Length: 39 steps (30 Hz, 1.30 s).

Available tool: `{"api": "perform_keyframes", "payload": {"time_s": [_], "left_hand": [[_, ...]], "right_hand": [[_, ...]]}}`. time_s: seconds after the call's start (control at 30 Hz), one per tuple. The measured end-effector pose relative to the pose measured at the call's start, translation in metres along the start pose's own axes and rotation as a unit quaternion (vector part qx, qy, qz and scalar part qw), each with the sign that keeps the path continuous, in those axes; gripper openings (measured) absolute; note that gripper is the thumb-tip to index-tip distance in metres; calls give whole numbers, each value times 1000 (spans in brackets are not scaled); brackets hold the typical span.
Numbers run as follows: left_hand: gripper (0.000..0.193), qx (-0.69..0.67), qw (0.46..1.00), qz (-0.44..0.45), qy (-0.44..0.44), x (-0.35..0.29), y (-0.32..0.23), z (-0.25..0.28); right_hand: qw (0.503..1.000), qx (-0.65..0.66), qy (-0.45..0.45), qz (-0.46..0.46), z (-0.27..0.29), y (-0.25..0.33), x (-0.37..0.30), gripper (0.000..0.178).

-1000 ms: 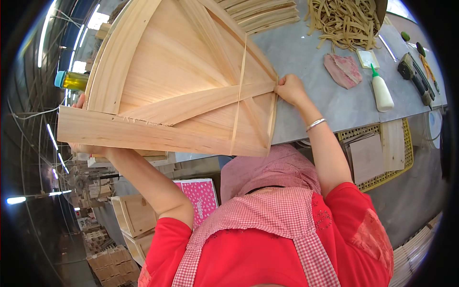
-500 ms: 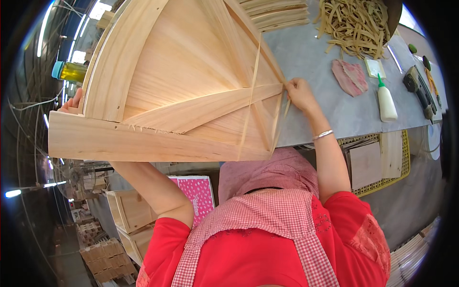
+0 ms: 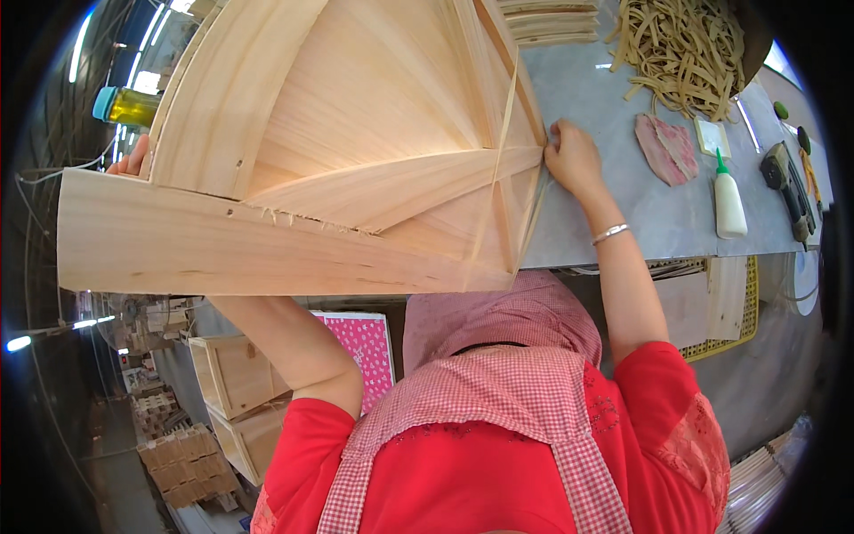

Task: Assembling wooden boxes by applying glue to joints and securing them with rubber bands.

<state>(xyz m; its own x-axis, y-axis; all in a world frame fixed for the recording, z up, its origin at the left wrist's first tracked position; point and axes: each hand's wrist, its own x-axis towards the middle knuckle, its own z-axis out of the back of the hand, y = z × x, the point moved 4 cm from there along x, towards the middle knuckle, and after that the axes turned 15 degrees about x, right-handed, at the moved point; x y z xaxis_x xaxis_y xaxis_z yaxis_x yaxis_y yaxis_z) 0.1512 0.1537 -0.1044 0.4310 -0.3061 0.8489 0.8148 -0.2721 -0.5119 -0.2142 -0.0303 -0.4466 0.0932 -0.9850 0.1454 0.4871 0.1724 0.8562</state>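
A large pale wooden frame [image 3: 178,233] with boards, a curved slat and a flat panel is held up tilted in front of me. My left hand [image 3: 132,160] is closed round its far left edge; only the fingertips show past the wood. A thin tan rubber band [image 3: 503,147] stretches across the frame's right part, and a strand runs along its right edge. At that edge my right hand [image 3: 574,158] has its fingers bent and pressed together, apparently on the band; the fingertips are partly hidden.
On the grey table [image 3: 578,227] lie a heap of tan rubber bands [image 3: 680,53], a pink cloth [image 3: 665,149], a white glue bottle [image 3: 729,205] and a black staple gun [image 3: 785,191]. Wooden strips [image 3: 547,22] lie at the back. A yellow crate [image 3: 750,307] stands below; wooden boxes [image 3: 233,378] are lower left.
The wooden frame has come nearer and shifted slightly, its left end moving left. My right hand has moved a little up and right along its edge. Both hands remain at the frame.
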Motion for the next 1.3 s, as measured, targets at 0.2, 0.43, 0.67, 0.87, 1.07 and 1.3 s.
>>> {"api": "perform_keyframes", "payload": {"time_s": [0.2, 0.43, 0.67, 0.87, 1.07, 1.3], "left_hand": [[31, 110, 994, -7, 26, 1, -4, -9], [21, -82, 992, -60, -73, 0, -12, -17], [14, -23, 996, -30, -75, -2, -43, -15], [10, 74, 952, -167, -247, -10, -73, -41], [33, 6, 978, -62, -199, -57, -128, -80], [40, -13, 979, -53, -195, -76, -152, -90]], "right_hand": [[995, 53, -55, 63, -9, 5, -13, 24], [996, 55, -9, 76, -13, -8, -2, 24], [981, 185, -9, 50, 36, 66, -23, 51], [896, 298, 24, 327, 122, 244, -105, 64], [923, 189, -174, 287, 124, 261, -42, 60], [858, -178, -256, 408, 143, 239, -19, 54]]}}
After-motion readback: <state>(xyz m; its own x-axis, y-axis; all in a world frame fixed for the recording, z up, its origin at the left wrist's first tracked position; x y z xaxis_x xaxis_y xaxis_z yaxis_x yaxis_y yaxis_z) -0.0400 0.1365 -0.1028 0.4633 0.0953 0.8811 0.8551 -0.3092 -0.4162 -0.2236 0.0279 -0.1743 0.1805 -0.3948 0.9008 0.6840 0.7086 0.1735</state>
